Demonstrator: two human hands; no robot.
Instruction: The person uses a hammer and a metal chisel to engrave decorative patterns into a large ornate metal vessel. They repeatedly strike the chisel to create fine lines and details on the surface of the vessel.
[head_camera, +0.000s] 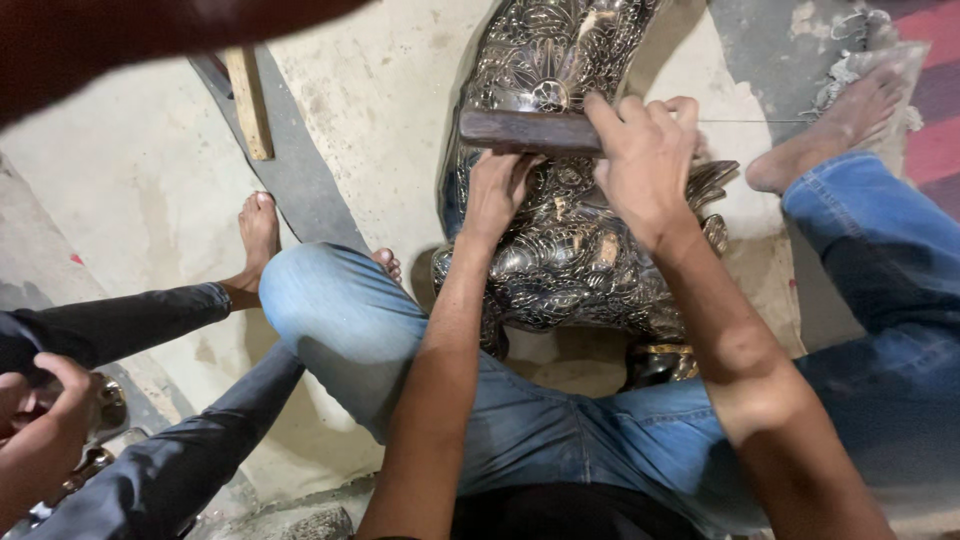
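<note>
Gripping a dark wooden bar (525, 132) lying left-to-right, right hand (645, 165) closed on it, left hand (497, 190) fingers pressing embossed metal piece (570, 255)

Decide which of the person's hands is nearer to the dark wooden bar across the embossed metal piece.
Right. The right hand grips the wooden bar at its end; the left hand rests just below it on the embossed metal piece.

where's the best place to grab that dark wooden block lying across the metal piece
Probably the right end of the dark wooden block, from above. It lies level across the embossed metal piece, and the right hand already wraps that end.
</note>
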